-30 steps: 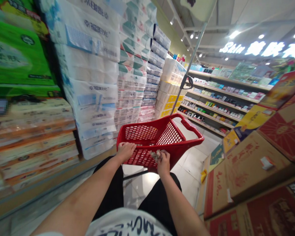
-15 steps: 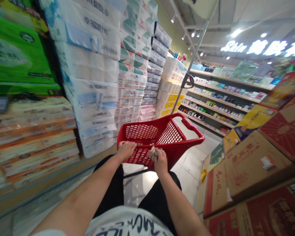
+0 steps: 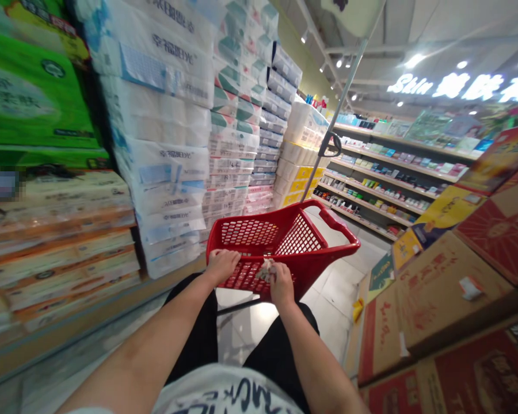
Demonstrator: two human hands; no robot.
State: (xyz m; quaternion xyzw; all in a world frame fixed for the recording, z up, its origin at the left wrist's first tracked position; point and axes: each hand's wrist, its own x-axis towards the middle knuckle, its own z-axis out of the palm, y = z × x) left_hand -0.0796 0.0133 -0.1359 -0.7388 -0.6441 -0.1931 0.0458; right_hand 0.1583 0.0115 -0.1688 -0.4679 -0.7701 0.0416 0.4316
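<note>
A red plastic shopping cart (image 3: 252, 217) with perforated walls stands before my knees. My left hand (image 3: 223, 267) is closed over the near rim at its left corner. Farther right along the same side, my right hand (image 3: 282, 284) pinches a crumpled, greyish-white cloth or wad of tissue (image 3: 266, 269). That wad lies against the outside of the mesh wall, just below the rim. The cart's push handle (image 3: 339, 224) is at its right end, apart from both hands. Little of the basket's floor shows.
Tall stacks of wrapped paper rolls (image 3: 168, 121) and green packs (image 3: 30, 86) line the left. Cardboard cartons (image 3: 453, 293) are piled on the right. A metal pole (image 3: 343, 92) rises behind the cart. Stocked shelves (image 3: 384, 167) stand across the back.
The wad in my right hand has shifted very slightly left along the cart's side. My left hand keeps its place on the rim, and the view has tilted a little.
</note>
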